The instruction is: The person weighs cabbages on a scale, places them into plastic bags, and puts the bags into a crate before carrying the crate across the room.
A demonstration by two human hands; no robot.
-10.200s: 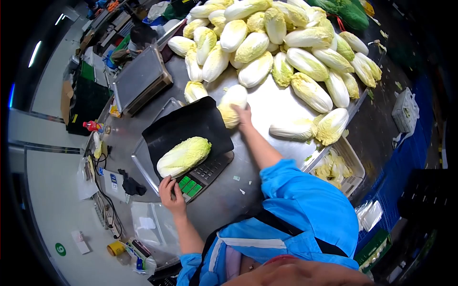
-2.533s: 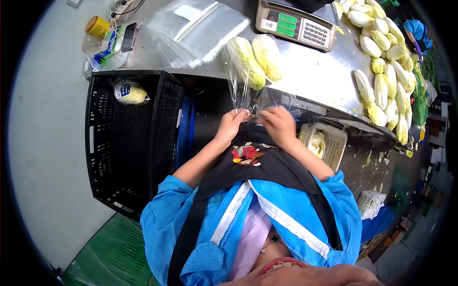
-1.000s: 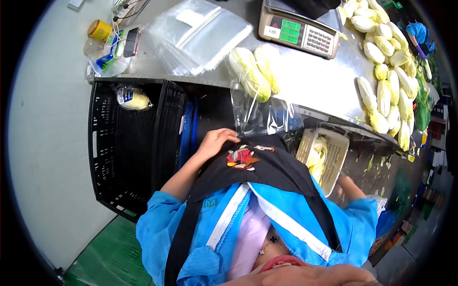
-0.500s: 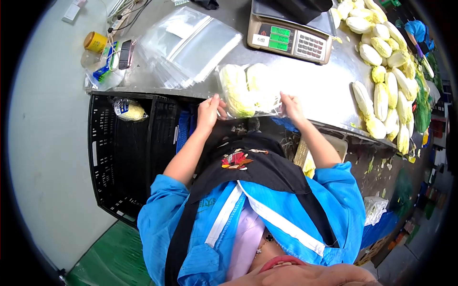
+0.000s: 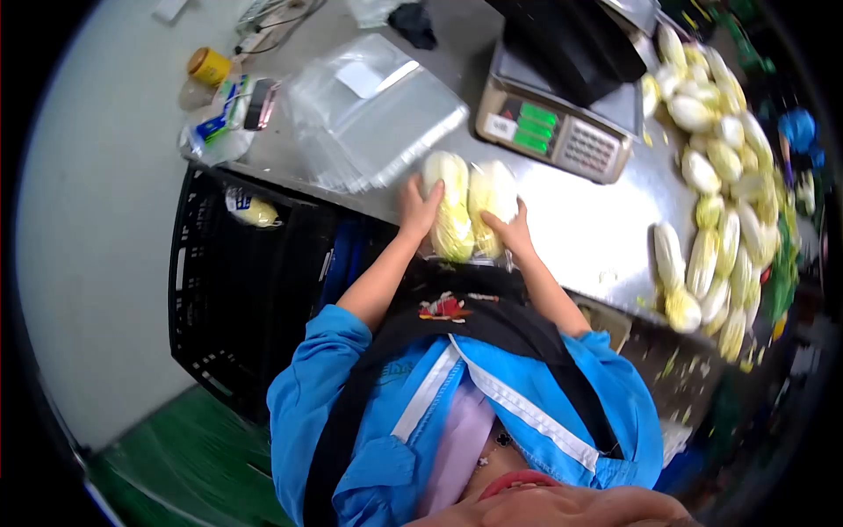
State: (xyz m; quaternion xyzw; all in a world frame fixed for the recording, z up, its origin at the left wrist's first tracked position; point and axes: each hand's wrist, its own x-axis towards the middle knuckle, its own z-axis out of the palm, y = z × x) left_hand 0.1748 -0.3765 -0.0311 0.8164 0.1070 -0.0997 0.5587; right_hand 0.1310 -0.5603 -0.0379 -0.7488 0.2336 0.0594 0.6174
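Note:
Two pale napa cabbages lie side by side in a clear plastic bag at the table's front edge, against the black apron. My left hand is wrapped round the left side of the bagged cabbages, thumb on top. From the other side my right hand grips the right cabbage, its thumb pressed over the front. The bag's lower end hangs toward the apron. Just beyond my left hand lies a stack of clear plastic bags.
A digital scale with a black tray on it stands behind. Many loose cabbages are heaped at the right. A black crate holding one wrapped cabbage sits below left. A phone and yellow tub lie back left.
My hands have moved from the bag's lower corners to the sides of the cabbages, gripping them. The bagged cabbages now stand straighter, side by side. The camera view has turned slightly.

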